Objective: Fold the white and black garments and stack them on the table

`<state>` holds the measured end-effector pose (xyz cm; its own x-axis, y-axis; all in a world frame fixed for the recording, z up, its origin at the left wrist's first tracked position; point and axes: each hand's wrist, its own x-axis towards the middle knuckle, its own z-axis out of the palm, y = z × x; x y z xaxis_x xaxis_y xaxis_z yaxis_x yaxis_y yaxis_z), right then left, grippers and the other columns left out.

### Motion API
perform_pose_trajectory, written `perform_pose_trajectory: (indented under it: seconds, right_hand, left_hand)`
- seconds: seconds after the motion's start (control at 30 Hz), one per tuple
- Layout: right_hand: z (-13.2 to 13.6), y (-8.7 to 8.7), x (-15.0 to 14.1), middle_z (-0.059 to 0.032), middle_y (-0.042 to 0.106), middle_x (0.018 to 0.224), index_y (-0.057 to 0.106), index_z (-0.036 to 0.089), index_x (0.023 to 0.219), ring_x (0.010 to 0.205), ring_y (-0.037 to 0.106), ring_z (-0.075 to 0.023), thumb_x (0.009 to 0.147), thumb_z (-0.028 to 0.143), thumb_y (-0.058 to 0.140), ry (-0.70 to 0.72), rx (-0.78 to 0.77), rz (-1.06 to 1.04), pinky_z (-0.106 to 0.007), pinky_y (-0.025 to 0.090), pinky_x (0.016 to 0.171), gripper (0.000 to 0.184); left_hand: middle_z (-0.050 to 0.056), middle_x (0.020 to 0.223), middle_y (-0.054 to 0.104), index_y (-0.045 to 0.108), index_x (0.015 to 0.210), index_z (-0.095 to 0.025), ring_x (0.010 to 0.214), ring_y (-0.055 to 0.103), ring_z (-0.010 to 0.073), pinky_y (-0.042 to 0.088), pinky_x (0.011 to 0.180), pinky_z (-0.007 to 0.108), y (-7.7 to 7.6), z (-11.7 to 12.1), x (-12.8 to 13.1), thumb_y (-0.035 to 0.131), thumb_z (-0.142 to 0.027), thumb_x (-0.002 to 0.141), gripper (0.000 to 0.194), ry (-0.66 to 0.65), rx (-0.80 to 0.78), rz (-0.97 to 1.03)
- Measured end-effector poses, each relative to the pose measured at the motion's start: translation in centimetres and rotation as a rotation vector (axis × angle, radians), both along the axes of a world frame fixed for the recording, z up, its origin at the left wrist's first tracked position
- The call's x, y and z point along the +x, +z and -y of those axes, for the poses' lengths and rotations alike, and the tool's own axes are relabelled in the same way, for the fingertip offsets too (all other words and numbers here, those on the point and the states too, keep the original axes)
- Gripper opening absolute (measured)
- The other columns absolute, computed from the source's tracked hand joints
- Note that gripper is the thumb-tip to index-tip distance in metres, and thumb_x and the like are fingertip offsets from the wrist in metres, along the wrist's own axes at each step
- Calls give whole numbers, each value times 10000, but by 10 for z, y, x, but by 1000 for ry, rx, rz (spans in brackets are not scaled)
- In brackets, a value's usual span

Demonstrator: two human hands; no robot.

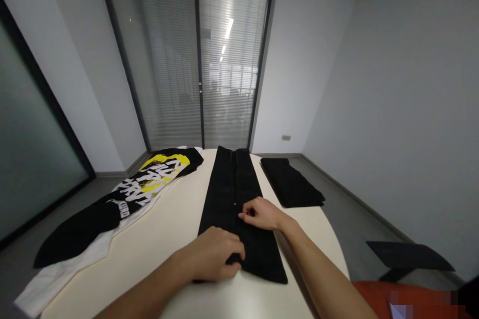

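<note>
A long black garment [249, 184] lies flat lengthwise on the cream table, with a seam-like line down its middle and a tiny pale spot on that line. Whether it is trousers or a skirt I cannot tell. My left hand [219, 254] is at its near left end, fingers curled and thumb closing on the black cloth. Farther up on the right half, my right hand [262, 213] rests on the cloth, thumb and forefinger pressed together. Anything between those fingertips is too small to make out.
Left on the table [160, 229] lies a black and white top [149, 184] with yellow and white lettering, its white part reaching the near edge. A folded black cloth [292, 184] sits at the right edge. Beyond that edge stands a chair with a black armrest [409, 255] and red seat [374, 291].
</note>
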<state>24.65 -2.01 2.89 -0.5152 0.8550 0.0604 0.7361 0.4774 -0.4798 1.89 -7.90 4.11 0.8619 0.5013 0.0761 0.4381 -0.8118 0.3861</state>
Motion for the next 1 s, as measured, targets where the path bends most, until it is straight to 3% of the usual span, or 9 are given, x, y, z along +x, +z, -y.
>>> perform_pose_trajectory:
  seconds: [0.1,0.17,0.27,0.4,0.53,0.6,0.67,0.8,1.0]
  right_hand:
    - [4,4,-2,11,603,605,712,158,746,559,498,-95,921,423,527,48,-123,-58,-222,330,552,367]
    - [8,8,-4,14,587,616,703,152,776,564,508,-98,926,501,510,97,-302,-110,-218,348,548,427]
    - [15,13,-8,21,592,697,657,156,809,612,524,-100,803,635,640,143,-514,-146,-212,366,558,480]
    - [19,16,-10,71,495,654,584,178,728,606,416,-83,570,598,838,117,-468,-10,-219,289,535,516]
    - [16,12,-7,83,363,596,561,172,666,568,322,-72,654,608,781,137,-444,2,-238,228,516,488]
    - [14,9,-5,75,418,632,630,163,743,588,355,-74,711,595,747,159,-438,-86,-231,251,532,449]
    - [12,7,-5,57,509,697,696,163,867,631,422,-86,717,572,755,168,-431,-170,-223,297,564,440]
    - [11,6,-7,11,632,816,753,167,955,763,542,-131,691,525,794,201,-391,-277,-228,385,673,447]
    - [15,9,-9,23,633,756,777,170,937,708,515,-122,716,500,781,229,-378,-286,-231,383,658,397]
  left_hand:
    - [-16,788,725,730,933,-248,698,657,155,440,664,233,-4,-5,0,622,-245,776,191,132,-104,64]
    - [-19,711,699,732,927,-230,620,621,140,414,609,227,-6,-9,1,608,-256,784,191,204,-180,91]
    - [-12,676,673,725,905,-194,586,583,130,383,562,226,-12,-16,1,590,-268,798,187,264,-317,157]
    - [6,760,675,688,989,-162,661,593,134,408,586,222,-23,-26,2,618,-249,778,239,330,-510,327]
    - [-10,731,658,611,1060,-159,639,582,121,381,562,213,-34,-32,2,638,-221,780,288,336,-665,432]
    - [2,772,682,567,1112,-169,646,589,117,366,553,206,-37,-34,2,660,-227,780,349,348,-705,479]
    - [43,938,706,525,1169,-181,640,588,97,369,552,204,-40,-35,2,693,-238,765,441,388,-719,538]
    - [122,1290,589,446,1281,-214,547,516,18,347,510,193,-43,-38,0,754,-245,714,646,434,-737,618]
    - [149,1341,555,425,1330,-214,524,468,-3,313,498,191,-40,-40,0,764,-312,740,688,413,-779,631]
